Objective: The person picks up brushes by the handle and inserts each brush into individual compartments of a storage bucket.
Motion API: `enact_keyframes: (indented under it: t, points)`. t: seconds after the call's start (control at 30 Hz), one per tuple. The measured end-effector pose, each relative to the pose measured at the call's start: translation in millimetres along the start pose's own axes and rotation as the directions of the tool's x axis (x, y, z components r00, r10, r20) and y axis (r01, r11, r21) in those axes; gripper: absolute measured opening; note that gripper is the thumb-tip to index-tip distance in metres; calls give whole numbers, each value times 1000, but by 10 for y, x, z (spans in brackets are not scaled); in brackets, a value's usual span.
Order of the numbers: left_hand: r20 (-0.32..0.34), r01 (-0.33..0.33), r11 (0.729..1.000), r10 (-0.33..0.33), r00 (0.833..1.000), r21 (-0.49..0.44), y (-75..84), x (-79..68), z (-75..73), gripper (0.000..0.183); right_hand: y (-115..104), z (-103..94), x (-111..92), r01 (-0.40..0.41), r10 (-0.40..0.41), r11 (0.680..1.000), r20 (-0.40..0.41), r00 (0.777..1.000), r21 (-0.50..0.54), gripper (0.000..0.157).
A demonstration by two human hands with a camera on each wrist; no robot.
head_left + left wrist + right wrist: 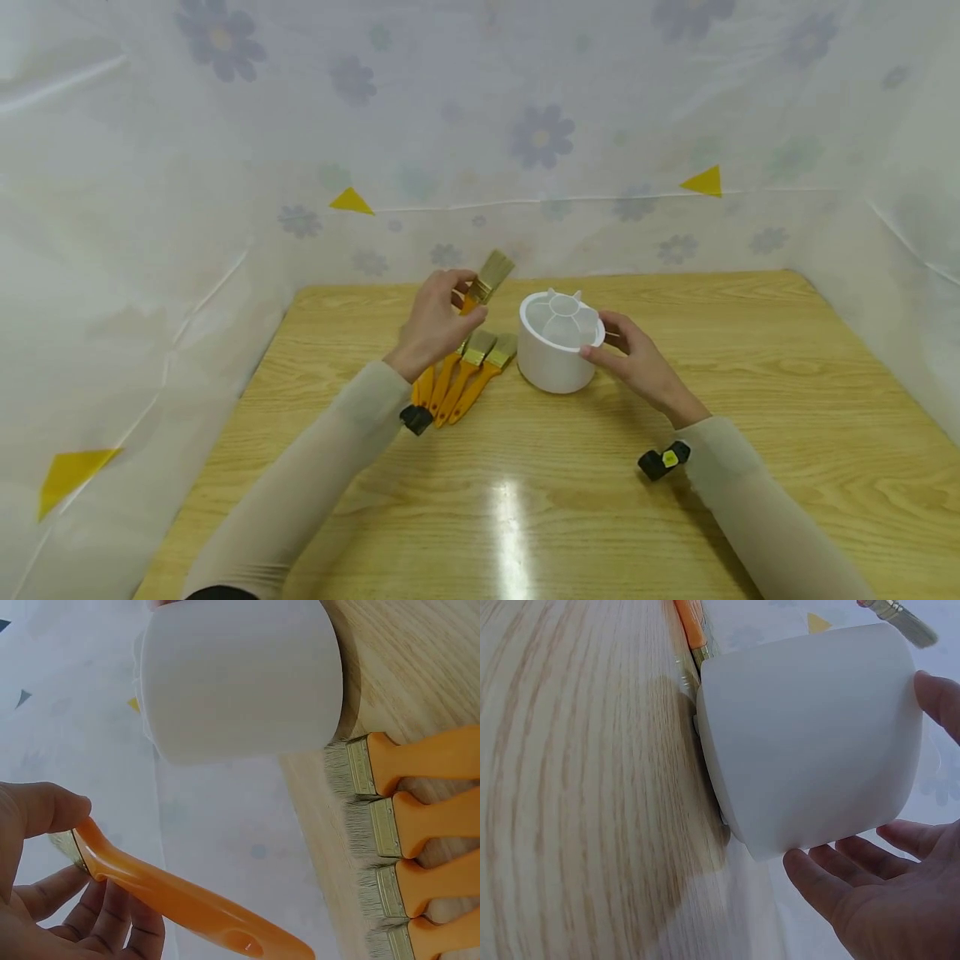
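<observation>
My left hand (441,321) pinches a paintbrush (180,892) between thumb and fingers, close to its metal band. The brush has an orange handle and pale bristles, which point up and to the right in the head view. To its right on the table stands a white round container (557,367) with a divided insert (565,305) at its top. My right hand (637,358) holds the container from its right side, thumb at the near rim and fingers behind. Several more paintbrushes (472,375) lie fanned out under my left hand, bristles facing away from me.
The wood-grain table (600,533) meets a flower-printed plastic sheet (450,125) at the back and sides. Yellow triangular markers (352,201) are stuck on the sheet. A black wrist camera (663,461) sits at my right cuff.
</observation>
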State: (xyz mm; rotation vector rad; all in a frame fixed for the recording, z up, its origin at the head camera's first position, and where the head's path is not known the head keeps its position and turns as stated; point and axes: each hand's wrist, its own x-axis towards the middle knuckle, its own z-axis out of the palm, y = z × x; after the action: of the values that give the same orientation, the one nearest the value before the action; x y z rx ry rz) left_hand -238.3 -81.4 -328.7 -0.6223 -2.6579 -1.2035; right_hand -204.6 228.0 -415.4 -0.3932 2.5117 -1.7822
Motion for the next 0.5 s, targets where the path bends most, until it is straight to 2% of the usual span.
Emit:
enact_keyframes:
  t: [0.5]
  points:
    - [-10,-13,999,13,1000,-43,141,73,67,49,13,8,12,17,-17,1000,-2,1000,-10,67]
